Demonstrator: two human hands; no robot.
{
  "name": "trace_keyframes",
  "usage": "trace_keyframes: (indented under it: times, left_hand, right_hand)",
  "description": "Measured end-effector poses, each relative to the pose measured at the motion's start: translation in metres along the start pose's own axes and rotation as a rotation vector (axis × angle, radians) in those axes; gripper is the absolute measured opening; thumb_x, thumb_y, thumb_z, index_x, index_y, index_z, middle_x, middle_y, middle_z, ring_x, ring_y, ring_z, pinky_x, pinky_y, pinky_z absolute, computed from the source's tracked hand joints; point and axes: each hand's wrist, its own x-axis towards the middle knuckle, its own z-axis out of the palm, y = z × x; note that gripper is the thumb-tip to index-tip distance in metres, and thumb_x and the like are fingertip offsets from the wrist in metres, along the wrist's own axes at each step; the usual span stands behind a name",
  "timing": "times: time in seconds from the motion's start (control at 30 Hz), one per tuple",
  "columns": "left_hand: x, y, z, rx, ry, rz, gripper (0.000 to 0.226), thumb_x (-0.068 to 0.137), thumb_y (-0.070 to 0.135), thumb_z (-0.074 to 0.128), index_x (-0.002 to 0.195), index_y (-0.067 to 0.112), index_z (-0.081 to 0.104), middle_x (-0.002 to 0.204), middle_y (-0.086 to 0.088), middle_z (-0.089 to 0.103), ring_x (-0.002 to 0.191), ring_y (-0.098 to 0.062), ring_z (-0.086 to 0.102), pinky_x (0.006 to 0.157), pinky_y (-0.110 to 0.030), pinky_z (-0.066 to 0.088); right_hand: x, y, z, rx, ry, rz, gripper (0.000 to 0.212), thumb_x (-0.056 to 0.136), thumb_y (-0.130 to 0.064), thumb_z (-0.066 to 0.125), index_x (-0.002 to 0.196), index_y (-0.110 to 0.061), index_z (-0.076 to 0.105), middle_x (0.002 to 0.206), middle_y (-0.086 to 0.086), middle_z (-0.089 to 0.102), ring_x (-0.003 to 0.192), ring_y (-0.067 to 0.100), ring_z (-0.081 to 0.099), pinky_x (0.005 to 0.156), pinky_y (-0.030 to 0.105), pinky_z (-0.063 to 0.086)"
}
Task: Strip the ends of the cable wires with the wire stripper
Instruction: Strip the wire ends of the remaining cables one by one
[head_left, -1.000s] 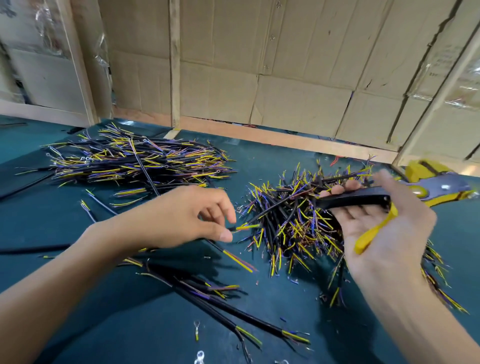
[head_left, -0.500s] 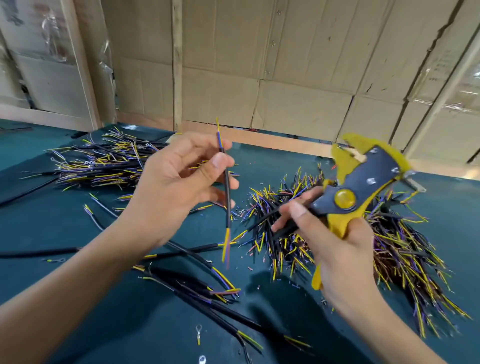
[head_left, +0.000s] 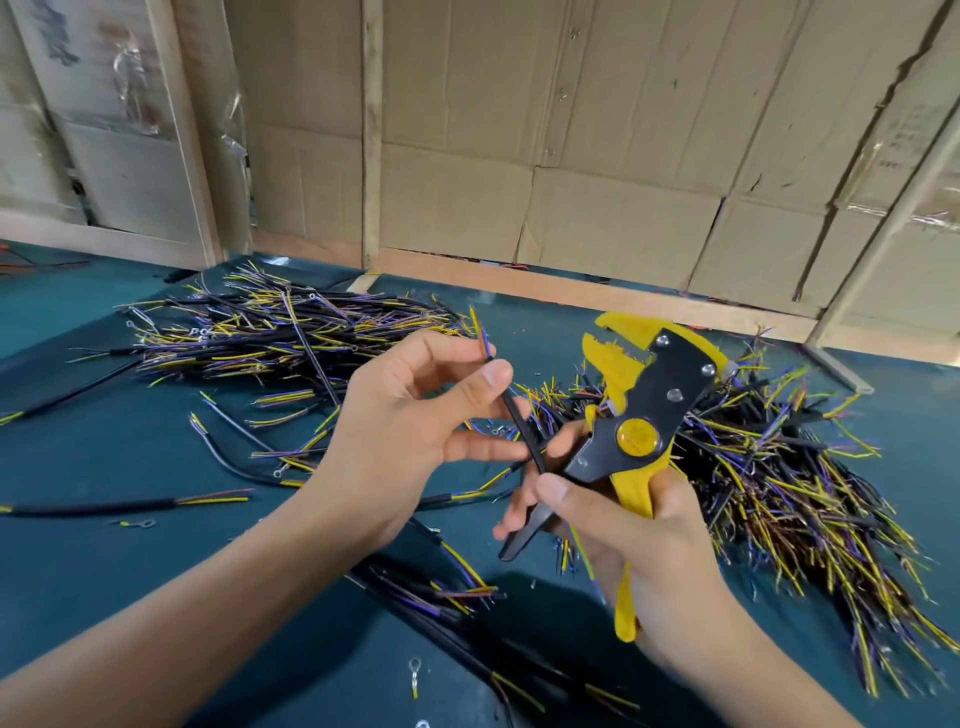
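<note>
Both hands are up over the middle of the counter (head_left: 93, 447), which has a teal cover. Left hand (head_left: 400, 441) pinches a short black cable (head_left: 511, 410) between thumb and fingers, tilted so its top end sticks up and back, with thin yellow and purple wires (head_left: 479, 330) poking out of the sheath there. Lower end of the cable runs down to just beside the right hand's fingers; can't tell if it touches the tool. Right hand (head_left: 623, 535) is wrapped around the handles of the wire stripper (head_left: 644, 410), yellow and black, head pointing up and away, and the stripper jaws look slightly parted with nothing between them.

Just behind and to the right of the stripper there's a big messy pile of cut cables (head_left: 779, 478) spreading toward the right edge. Another pile (head_left: 280, 338) sits toward the far left, laid more or less lengthwise. A few loose cables (head_left: 130, 505) lie near the left edge, and more (head_left: 452, 592) at the near edge under the forearms. Small ring terminals (head_left: 414, 670) are scattered near the front. Cardboard panels (head_left: 597, 156) on wooden framing stand along the far edge.
</note>
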Motion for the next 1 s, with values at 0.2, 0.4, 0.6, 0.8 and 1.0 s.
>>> trace_keyframes:
  times: [0.2,0.4,0.6,0.8,1.0]
  left_hand:
    - [0.007,0.002,-0.006,-0.013,0.134,0.046,0.019,0.078,0.012,0.072,0.094,0.006,0.064,0.080,-0.005,0.068,0.076,-0.026,0.072,0.057,-0.036,0.059]
    - [0.012,0.002,-0.012,-0.083,0.186,0.025,0.011,0.088,0.014,0.067,0.096,0.009,0.062,0.083,-0.007,0.067,0.077,-0.024,0.071,0.063,-0.035,0.058]
    - [-0.005,-0.016,0.001,0.107,-0.230,-0.119,0.019,0.087,0.013,0.072,0.099,-0.001,0.066,0.069,-0.019,0.063,0.056,-0.030,0.057,0.053,-0.038,0.050]
    - [-0.003,-0.015,0.003,0.142,-0.164,-0.081,0.031,0.085,0.017,0.066,0.107,-0.004,0.065,0.070,-0.014,0.064,0.056,-0.033,0.059,0.058,-0.038,0.054]
    - [0.001,-0.012,-0.004,0.174,-0.207,-0.186,0.035,0.080,0.017,0.069,0.112,0.002,0.069,0.070,-0.011,0.066,0.063,-0.027,0.061,0.059,-0.028,0.053]
  right_hand:
    - [0.003,-0.002,-0.007,0.151,-0.032,0.119,0.024,0.078,0.003,0.067,0.101,-0.007,0.068,0.083,0.026,0.063,0.072,0.043,0.063,0.071,0.054,0.057]
    - [0.005,0.003,-0.006,0.186,0.013,0.138,0.021,0.082,0.004,0.061,0.100,-0.005,0.066,0.080,0.025,0.059,0.073,0.043,0.061,0.073,0.057,0.055]
    - [0.006,0.000,-0.005,0.168,0.030,0.095,0.018,0.078,0.000,0.072,0.095,-0.006,0.070,0.079,0.026,0.062,0.071,0.042,0.062,0.072,0.053,0.056]
    - [0.010,0.000,-0.008,0.183,0.107,0.133,0.020,0.078,0.004,0.070,0.093,-0.009,0.069,0.088,0.025,0.059,0.071,0.040,0.060,0.071,0.053,0.056]
    - [0.011,-0.003,-0.010,0.157,0.107,0.116,0.019,0.079,0.005,0.067,0.093,-0.007,0.067,0.081,0.025,0.059,0.070,0.040,0.061,0.073,0.055,0.056]
